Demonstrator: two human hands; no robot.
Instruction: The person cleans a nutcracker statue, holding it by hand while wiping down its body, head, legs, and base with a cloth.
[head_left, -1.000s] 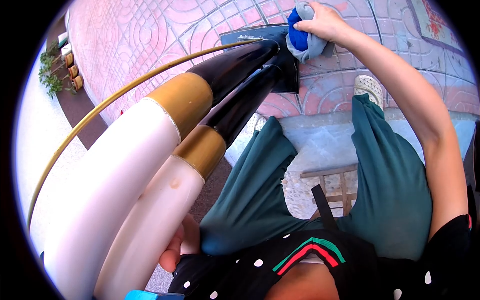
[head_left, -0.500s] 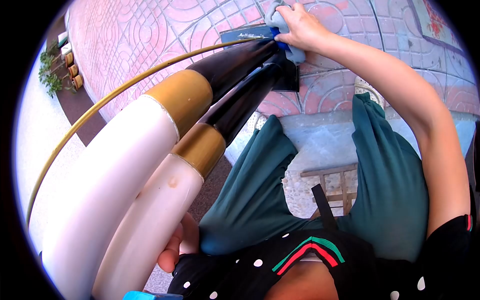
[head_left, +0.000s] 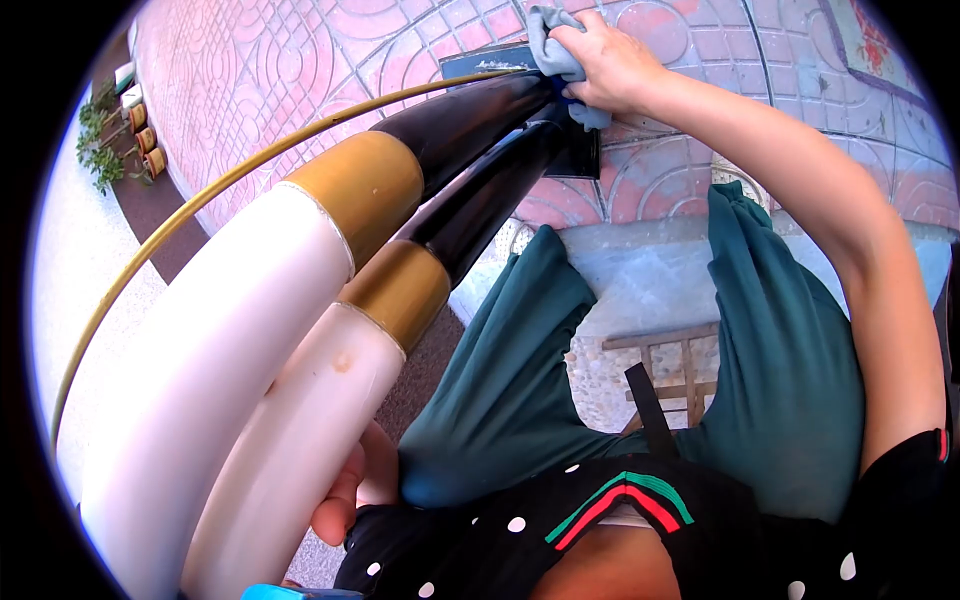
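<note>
Two long curved tusk-shaped ornaments slant across the left side. The upper tusk-shaped ornament [head_left: 215, 315] and the lower tusk-shaped ornament [head_left: 290, 430] are white, with gold bands and narrowing black ends. At the far black ends, my right hand [head_left: 615, 68] is closed on a grey cloth [head_left: 553, 48], pressing it against them just above a dark base plate [head_left: 578, 160]. My left hand [head_left: 345, 497] is mostly hidden behind the lower ornament, its curled fingers against the white side. A thin gold curved rod [head_left: 250, 172] runs along the upper ornament.
Pink and grey patterned paving [head_left: 300, 70] lies beneath. My legs in green trousers [head_left: 500, 370] are spread, with a wooden frame [head_left: 670, 365] between them. Potted plants [head_left: 100, 145] stand far left. A patterned mat [head_left: 880, 50] lies at the upper right.
My right hand has shifted slightly right and down, and the cloth has bunched differently around the black ends. My left hand stays nearly in place.
</note>
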